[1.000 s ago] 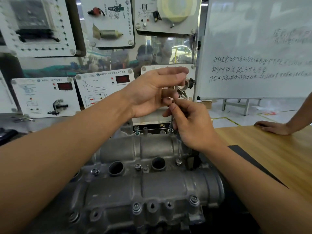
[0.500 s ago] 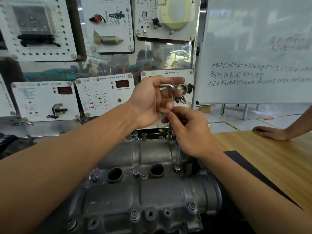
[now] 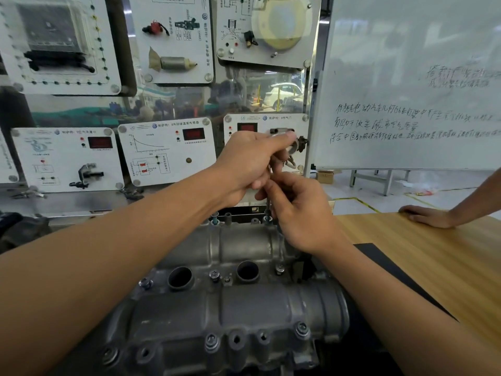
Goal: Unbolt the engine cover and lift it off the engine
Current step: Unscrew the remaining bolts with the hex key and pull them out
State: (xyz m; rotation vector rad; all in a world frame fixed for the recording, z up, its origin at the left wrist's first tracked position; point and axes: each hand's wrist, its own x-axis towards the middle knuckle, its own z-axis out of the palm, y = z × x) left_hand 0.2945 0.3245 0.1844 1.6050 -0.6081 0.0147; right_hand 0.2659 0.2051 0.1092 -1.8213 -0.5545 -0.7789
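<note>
left hand (image 3: 252, 161): key (image 3: 268, 206) top is grasped by curled fingers.
right hand (image 3: 301, 210): key shaft is pinched above far bolt (image 3: 267, 220).
technique: key is best kept upright, fully seated.

A light wooden tabletop (image 3: 439, 270) fills the right side and runs to a far edge. A black mat (image 3: 386, 263) lies flat on its left part. The grey metal engine (image 3: 230, 308) stands at the mat's left; its base is hidden. Another person's hand (image 3: 428, 216) rests palm-down at the far right edge.
</note>
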